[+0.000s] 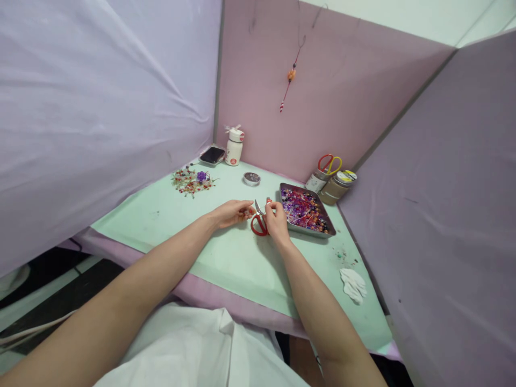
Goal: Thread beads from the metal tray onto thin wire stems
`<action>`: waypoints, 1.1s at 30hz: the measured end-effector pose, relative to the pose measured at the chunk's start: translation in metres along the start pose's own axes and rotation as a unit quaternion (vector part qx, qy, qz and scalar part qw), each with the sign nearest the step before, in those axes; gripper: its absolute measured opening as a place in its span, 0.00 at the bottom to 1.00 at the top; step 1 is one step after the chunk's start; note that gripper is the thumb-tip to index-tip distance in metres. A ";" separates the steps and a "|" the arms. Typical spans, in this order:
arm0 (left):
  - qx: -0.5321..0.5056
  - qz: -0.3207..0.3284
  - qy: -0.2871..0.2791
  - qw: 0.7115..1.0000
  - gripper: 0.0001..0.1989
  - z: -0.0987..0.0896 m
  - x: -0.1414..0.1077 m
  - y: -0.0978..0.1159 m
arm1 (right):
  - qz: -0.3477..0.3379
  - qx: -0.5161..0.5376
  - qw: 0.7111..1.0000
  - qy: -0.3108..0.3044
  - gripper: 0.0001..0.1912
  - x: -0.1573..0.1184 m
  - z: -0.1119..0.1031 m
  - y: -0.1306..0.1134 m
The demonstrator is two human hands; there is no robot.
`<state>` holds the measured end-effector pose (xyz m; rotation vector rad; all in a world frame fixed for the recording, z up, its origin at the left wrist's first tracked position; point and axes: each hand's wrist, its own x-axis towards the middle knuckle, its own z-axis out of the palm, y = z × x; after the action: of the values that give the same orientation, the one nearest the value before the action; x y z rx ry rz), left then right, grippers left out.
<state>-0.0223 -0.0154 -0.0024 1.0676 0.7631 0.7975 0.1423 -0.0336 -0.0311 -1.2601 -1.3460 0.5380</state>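
Observation:
Red-handled scissors (259, 225) lie on the pale green tabletop between my hands, blades pointing away and slightly apart. My left hand (236, 213) is just left of them, its fingers pinched together on something too small to make out. Over the right side of the scissors is my right hand (276, 216), its thumb and finger closed near a small red and white piece (269, 200). Whether it also touches the scissors is unclear. A metal tray (309, 233) of purple, red and orange beads stands right beside my right hand.
Behind are a round tin (252, 179), a phone (212, 155), a white bottle (234, 147) and two jars (337, 188), (317, 181) one holding scissors. Beaded strands (192, 183) lie left, a white glove (353, 285) right. A beaded string (291, 75) hangs on the pink wall.

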 end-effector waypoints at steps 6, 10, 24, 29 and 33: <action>0.028 -0.009 -0.001 1.000 0.14 0.000 0.000 -0.001 | -0.020 -0.010 1.000 -0.001 0.11 0.000 0.000 0.001; 0.057 -0.009 0.005 0.998 0.11 0.000 0.001 -0.002 | -0.023 -0.015 1.000 -0.004 0.11 0.000 0.000 0.002; 0.016 0.002 0.057 0.998 0.10 -0.005 0.007 -0.005 | 0.019 -0.026 0.999 0.004 0.12 -0.002 0.000 -0.006; 0.017 0.044 0.104 0.993 0.09 -0.007 0.009 -0.007 | -0.080 -0.109 0.989 -0.060 0.06 -0.007 -0.004 -0.013; 0.006 0.062 0.127 0.990 0.09 -0.008 0.012 -0.008 | -0.148 -0.180 0.965 -0.117 0.06 -0.011 -0.006 -0.016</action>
<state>-0.0213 -0.0040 -0.0141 1.0429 0.9230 1.0487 0.1398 -0.0510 -0.0201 -1.2766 -1.8573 0.2402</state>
